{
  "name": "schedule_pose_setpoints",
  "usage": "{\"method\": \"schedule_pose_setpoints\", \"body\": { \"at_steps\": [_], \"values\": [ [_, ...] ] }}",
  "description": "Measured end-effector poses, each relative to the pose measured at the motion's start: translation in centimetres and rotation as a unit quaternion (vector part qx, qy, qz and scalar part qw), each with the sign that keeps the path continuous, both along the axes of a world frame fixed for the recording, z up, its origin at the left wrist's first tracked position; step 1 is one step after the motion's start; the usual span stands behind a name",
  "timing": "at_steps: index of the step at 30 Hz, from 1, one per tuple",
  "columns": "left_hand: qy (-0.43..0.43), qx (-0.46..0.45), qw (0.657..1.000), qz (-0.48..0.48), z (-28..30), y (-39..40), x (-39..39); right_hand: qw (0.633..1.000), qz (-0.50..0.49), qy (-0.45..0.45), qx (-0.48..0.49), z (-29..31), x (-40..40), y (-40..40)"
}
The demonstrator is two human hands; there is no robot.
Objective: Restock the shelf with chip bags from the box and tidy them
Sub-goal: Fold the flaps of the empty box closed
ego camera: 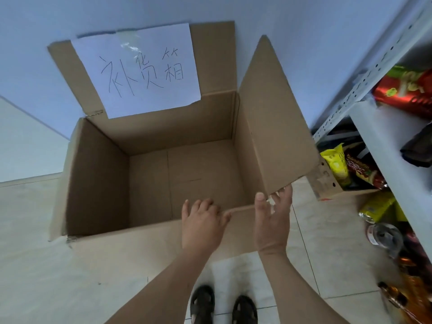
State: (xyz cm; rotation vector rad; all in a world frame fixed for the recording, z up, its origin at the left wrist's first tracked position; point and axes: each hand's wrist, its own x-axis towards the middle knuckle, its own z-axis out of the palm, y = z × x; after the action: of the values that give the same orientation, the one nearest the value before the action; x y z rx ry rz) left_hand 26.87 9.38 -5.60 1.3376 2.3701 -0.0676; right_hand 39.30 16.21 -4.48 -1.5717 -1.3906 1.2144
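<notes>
A large cardboard box (pixel 98 174) stands open on the tiled floor, and I see no bags inside it. A white paper sheet (pixel 140 71) with handwriting is taped to its rear flap. My left hand (pixel 202 224) rests on the box's near rim, fingers curled over the edge. My right hand (pixel 273 220) is spread, fingertips touching the lower corner of the raised right flap (pixel 271 118). Chip bags lie on the white metal shelf (pixel 383 146) at the right: a red one (pixel 404 92) higher up, a yellow one (pixel 336 164) and a dark red one (pixel 364 171) lower.
Blurred packets and a clear wrapper (pixel 385 237) crowd the lower right by the shelf. A small cardboard tray (pixel 327 183) holds the lower bags. The wall stands right behind the box. My sandalled feet (pixel 222 305) are on the tiles just before the box.
</notes>
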Motion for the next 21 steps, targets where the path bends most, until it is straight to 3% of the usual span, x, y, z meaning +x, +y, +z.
{"method": "schedule_pose_setpoints", "body": {
  "at_steps": [4, 9, 14, 21],
  "values": [
    [0.032, -0.009, 0.998, 0.053, 0.2, -3.1, -1.5, 0.978, 0.094, -0.167, 0.083, -0.3, -0.7, -1.7],
    [0.04, -0.004, 0.992, 0.12, 0.3, -5.9, -3.2, 0.934, 0.162, -0.306, 0.085, -1.6, -2.1, -3.5],
    [0.057, 0.043, 0.978, 0.198, -0.6, -9.4, -5.6, 0.892, 0.201, -0.398, 0.074, -2.6, -5.4, -5.9],
    [0.047, 0.118, 0.963, 0.239, -1.9, -13.4, -8.6, 0.836, 0.223, -0.499, 0.057, -3.1, -10.0, -9.2]
  ]
}}
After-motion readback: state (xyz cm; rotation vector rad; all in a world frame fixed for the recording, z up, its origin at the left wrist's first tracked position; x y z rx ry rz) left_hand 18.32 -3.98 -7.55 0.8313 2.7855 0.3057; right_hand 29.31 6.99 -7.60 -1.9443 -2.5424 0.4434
